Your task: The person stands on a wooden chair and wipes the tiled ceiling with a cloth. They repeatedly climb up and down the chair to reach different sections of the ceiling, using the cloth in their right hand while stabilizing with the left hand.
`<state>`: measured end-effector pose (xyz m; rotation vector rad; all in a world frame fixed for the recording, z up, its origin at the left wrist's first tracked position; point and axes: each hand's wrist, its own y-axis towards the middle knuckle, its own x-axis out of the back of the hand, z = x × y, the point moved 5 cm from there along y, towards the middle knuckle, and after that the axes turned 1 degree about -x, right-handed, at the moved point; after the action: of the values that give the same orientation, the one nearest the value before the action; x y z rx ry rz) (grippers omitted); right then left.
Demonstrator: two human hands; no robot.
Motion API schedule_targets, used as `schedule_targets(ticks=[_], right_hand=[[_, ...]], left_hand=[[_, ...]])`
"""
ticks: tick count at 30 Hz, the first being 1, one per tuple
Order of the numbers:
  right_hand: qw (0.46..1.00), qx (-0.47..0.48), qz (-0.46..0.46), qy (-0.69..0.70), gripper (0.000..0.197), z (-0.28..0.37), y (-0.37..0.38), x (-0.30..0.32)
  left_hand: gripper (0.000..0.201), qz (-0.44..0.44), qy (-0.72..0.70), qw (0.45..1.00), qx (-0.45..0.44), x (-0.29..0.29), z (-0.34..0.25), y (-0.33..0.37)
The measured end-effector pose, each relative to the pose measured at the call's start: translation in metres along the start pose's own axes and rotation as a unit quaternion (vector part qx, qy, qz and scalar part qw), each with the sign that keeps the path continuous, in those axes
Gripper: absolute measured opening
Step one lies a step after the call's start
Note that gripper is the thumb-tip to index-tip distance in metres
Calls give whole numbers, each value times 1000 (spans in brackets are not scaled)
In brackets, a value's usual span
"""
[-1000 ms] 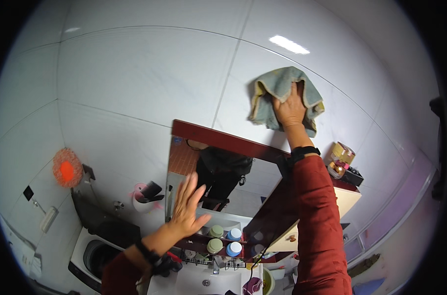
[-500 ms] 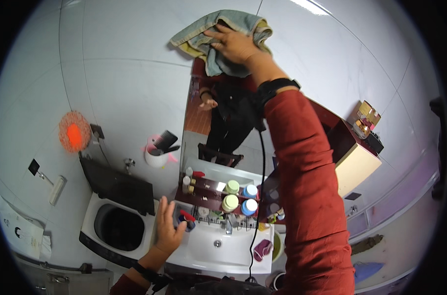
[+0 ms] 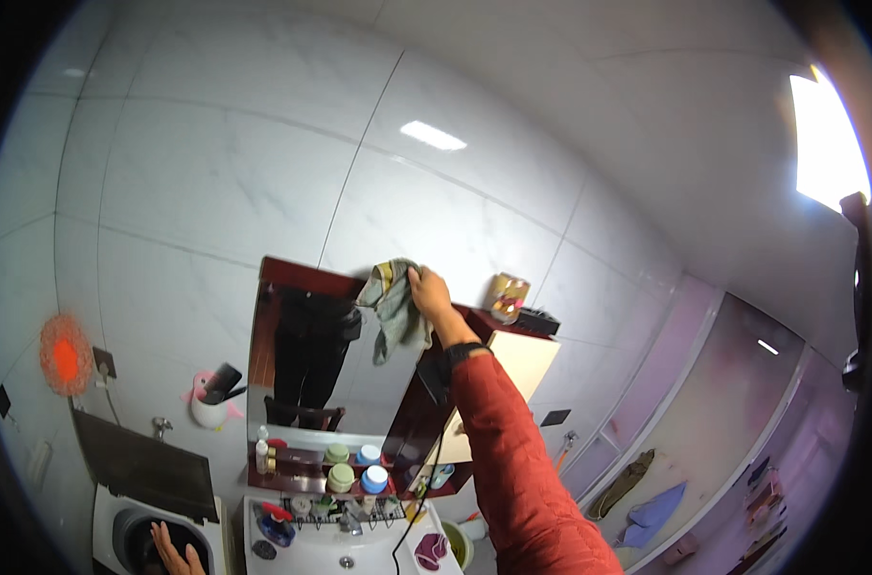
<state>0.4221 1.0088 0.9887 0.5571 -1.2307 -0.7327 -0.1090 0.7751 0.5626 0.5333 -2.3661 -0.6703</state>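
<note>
My right hand [image 3: 431, 291] grips a grey-green cloth [image 3: 394, 321] with yellowish edging at the top edge of the dark red mirror cabinet [image 3: 302, 275]. The cloth hangs in folds over the upper right part of the mirror [image 3: 364, 402]; my palm and some of the fingers are out of sight. At the bottom left, my left hand [image 3: 177, 551] is in front of the open washing machine [image 3: 107, 537], fingers stretched out and nothing in them. Only part of that hand is in the picture.
A gold box [image 3: 509, 295] and a black box [image 3: 537, 323] sit on the cabinet's right top. Jars [image 3: 340, 478] line the shelf above the white sink [image 3: 311, 551]. A pink-and-white holder [image 3: 209, 412] with combs hangs on the wall. A black cable [image 3: 418, 513] dangles by my right arm.
The view has tilted up and right. My right hand has gone from pressing the spread cloth on the wall above the mirror to gripping it at the cabinet's upper right edge.
</note>
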Motion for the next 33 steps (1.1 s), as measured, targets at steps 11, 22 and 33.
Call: schedule_targets(ticks=[11, 22, 33], right_hand=[[903, 226, 366, -13, 57, 142, -236, 86], [865, 306, 165, 362, 84, 178, -279, 120], [862, 367, 34, 348, 81, 183, -286, 108]], left_hand=[[95, 293, -411, 863, -10, -14, -193, 79], [28, 295, -613, 718, 148, -28, -286, 121], [36, 262, -651, 701, 127, 9, -352, 138]])
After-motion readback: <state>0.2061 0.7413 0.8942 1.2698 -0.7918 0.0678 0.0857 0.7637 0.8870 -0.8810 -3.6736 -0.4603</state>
